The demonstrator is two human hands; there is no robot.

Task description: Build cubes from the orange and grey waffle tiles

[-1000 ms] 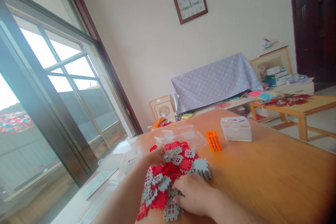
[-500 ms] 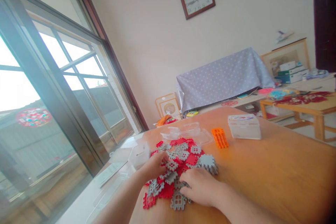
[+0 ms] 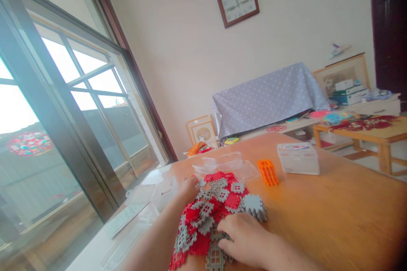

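Note:
A loose pile of red and grey interlocking plastic tiles (image 3: pixel 219 197) with toothed edges lies on the table, some solid and some window-shaped. My left hand (image 3: pixel 190 187) reaches to the pile's far left edge; its fingers are curled, and what they hold is hidden. At the near right side, my right hand (image 3: pixel 241 235) has its thumb and fingers curled around grey window tiles (image 3: pixel 216 258), partly covering them. Just beyond that hand stands a stack of solid grey tiles (image 3: pixel 254 205). A stack of orange tiles (image 3: pixel 268 172) sits apart, farther right.
A clear lidded box (image 3: pixel 299 159) stands at the back right of the wooden table (image 3: pixel 333 207). Transparent trays and lids (image 3: pixel 227 163) lie behind the pile. More clear containers (image 3: pixel 162 192) and a flat pale booklet (image 3: pixel 129 220) are at the left.
My left hand has moved from the middle of the pile to its far left edge, uncovering tiles there. My right hand stays by the grey tiles. The view has shifted slightly.

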